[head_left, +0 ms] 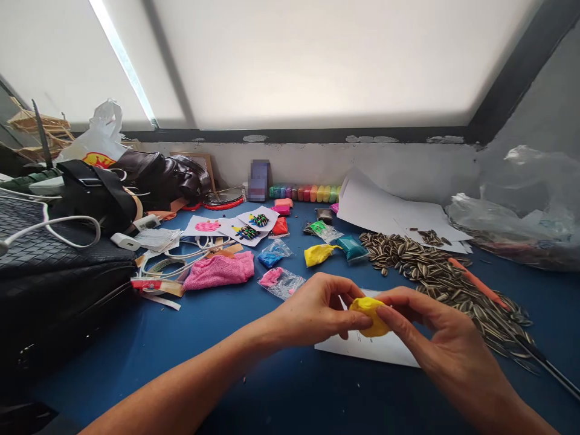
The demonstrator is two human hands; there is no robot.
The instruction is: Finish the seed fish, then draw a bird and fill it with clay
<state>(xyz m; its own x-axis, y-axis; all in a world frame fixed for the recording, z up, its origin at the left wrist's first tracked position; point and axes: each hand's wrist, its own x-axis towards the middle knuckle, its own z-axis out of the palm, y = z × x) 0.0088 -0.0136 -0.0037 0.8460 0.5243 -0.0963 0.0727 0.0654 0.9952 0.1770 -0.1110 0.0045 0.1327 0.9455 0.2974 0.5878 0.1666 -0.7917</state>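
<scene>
Between both hands is a soft yellow lump of modelling clay [372, 319], slightly flattened and rounded. My left hand [312, 311] is closed on its left side, thumb lying across the front. From the right, my right hand [446, 338] pinches the same lump between thumb and fingers. Below them lies a white sheet of paper [385, 353] with a few pencil marks, partly covered by my hands. A yellow clay packet [319, 255] and a teal clay packet [352, 249] lie just beyond.
Striped sunflower seeds [408, 257] spread on the right, with an orange tool [478, 283] across them. Behind are white sheets [376, 208] and a row of coloured clay packets [308, 193]. Leftward lie a pink cloth [220, 270], decorated cards [206, 226], cables and a black bag [67, 290].
</scene>
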